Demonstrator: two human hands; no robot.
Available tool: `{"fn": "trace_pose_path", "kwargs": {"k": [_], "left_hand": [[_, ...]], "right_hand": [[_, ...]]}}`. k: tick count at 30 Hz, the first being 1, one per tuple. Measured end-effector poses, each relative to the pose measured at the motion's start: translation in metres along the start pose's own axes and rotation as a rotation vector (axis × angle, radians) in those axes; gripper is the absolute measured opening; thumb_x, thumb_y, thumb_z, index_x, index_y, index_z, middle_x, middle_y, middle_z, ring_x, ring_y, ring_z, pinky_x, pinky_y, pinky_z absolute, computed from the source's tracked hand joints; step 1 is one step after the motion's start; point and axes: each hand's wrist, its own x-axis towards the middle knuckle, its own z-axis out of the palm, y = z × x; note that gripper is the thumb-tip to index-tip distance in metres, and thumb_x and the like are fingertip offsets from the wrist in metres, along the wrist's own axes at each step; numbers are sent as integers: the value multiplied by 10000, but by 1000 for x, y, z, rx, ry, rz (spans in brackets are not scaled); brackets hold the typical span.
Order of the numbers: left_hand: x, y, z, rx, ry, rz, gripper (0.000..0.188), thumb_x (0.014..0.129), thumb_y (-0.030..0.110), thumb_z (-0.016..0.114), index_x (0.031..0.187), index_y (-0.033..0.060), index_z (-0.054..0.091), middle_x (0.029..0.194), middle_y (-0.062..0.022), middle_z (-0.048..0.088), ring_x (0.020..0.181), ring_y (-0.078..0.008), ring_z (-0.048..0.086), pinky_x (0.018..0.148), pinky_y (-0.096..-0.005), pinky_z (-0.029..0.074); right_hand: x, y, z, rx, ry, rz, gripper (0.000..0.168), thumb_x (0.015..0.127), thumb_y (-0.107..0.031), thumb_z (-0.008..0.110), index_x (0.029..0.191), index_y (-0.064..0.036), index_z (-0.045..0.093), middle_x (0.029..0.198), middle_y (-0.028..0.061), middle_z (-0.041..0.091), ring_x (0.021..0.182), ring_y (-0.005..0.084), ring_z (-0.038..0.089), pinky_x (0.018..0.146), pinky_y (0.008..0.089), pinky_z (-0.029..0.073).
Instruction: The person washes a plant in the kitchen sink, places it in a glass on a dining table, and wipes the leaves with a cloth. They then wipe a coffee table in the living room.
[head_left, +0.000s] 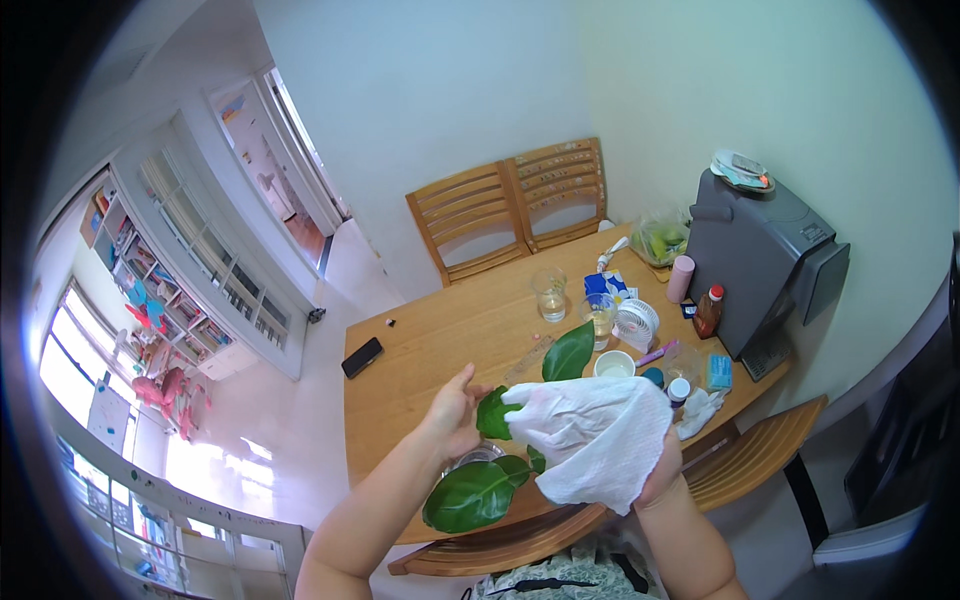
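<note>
My right hand (663, 474) grips a white textured wiping cloth (600, 439) by its right side. The cloth is spread over part of a green-leaved plant and hides much of it. My left hand (451, 417) is beside a dark green leaf (495, 414), fingers apart; whether the fingers behind it touch the leaf is hidden. A large glossy leaf (469, 496) hangs low toward the table's near edge, and another leaf (568, 352) rises behind the cloth. Under the leaves, the rim of a clear glass vessel (484, 453) partly shows.
On the wooden table (420, 352) are a phone (363, 358), a drinking glass (552, 304), a white bowl (615, 366), a small fan (636, 324), a red-capped bottle (708, 311) and a grey countertop appliance (765, 255). Wooden chairs (517, 202) stand behind; another chair (502, 547) is near me.
</note>
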Motion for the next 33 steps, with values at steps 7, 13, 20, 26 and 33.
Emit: {"fn": "trace_pose_path", "kwargs": {"k": [7,13,20,26,33], "left_hand": [[20,48,-9,544,-12,284,525,794,375,539,1183,34,445,1278,-112,363,1202,-212,295,965,-307,226],[96,45,-4,760,-322,165,497,798,320,574,1190,51,431,1135,-50,498,1042,-128,452,886,-282,347],[146,30,7,604,-550,-52,431,832,360,520,1141,66,458,1049,-41,558,975,-124,514,858,-317,403],[156,9,5,215,-761,-285,585,841,527,368,1204,70,418,1182,-85,494,1107,-210,454,931,-395,350],[150,-5,9,-154,-868,-275,794,808,635,263,1288,4,284,1307,-145,352,1198,-280,350,1003,-409,251]], "right_hand": [[-8,-45,1,-217,-4,-402,506,871,-361,305,1212,5,385,1215,168,439,1091,322,445,941,441,350],[-2,-47,-10,-813,61,-741,513,862,-327,333,1224,35,354,1238,157,420,1132,290,420,964,384,334],[33,-28,4,-1148,38,-660,555,859,-350,365,1249,43,322,1288,154,366,1172,253,382,992,353,281],[67,-18,-34,-2159,-180,-418,395,786,-92,459,1163,15,414,1148,214,442,1106,361,397,966,346,285],[82,-1,-69,-2703,-216,-261,451,805,-279,440,1184,-35,424,1239,160,416,1181,279,359,1018,391,212]]}}
